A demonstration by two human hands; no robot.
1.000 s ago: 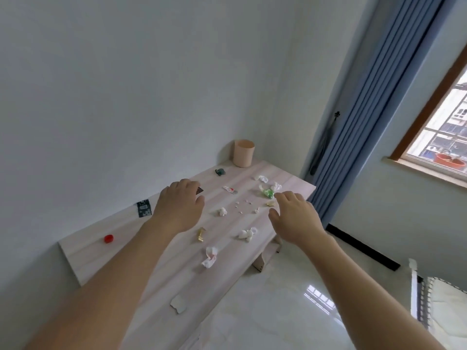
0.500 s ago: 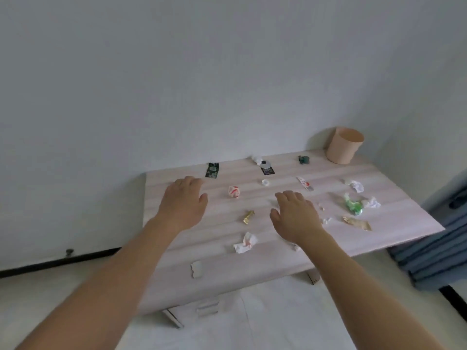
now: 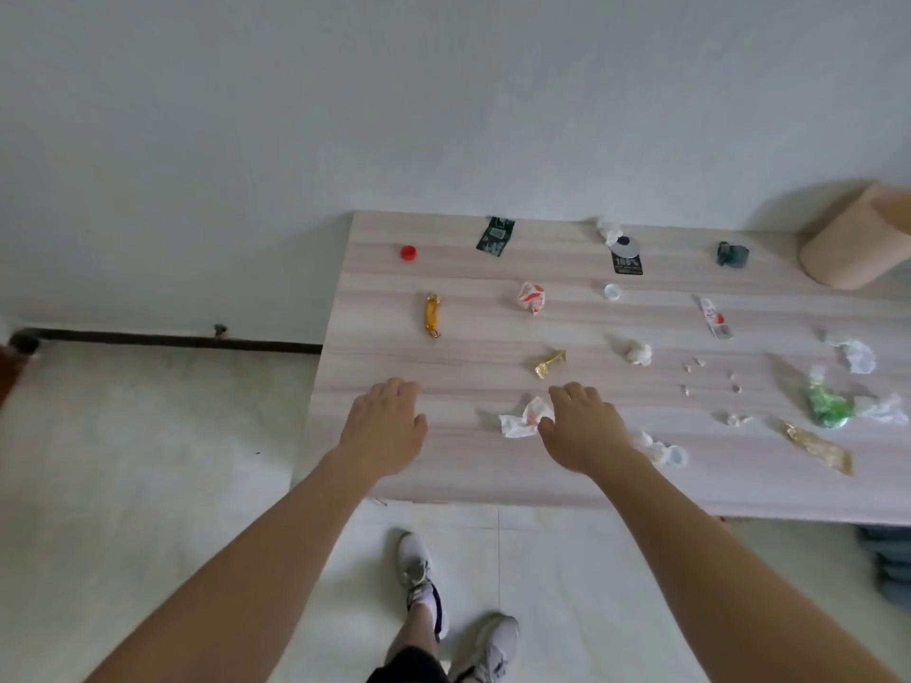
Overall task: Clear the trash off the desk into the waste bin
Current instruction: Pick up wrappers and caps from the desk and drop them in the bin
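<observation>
A person's 2 bare hands reach over a pale wood-grain desk (image 3: 493, 475) scattered with litter. The left hand (image 3: 383, 428) hovers palm down, fingers loosely apart, holding nothing, near the desk's left near edge. Just right of it, the right hand (image 3: 581, 426), also spread and empty, has its thumb at a crumpled white-and-red paper wrapper (image 3: 521, 420). Far right, a beige cylindrical waste bin (image 3: 853, 239) stands on the desk by the wall.
</observation>
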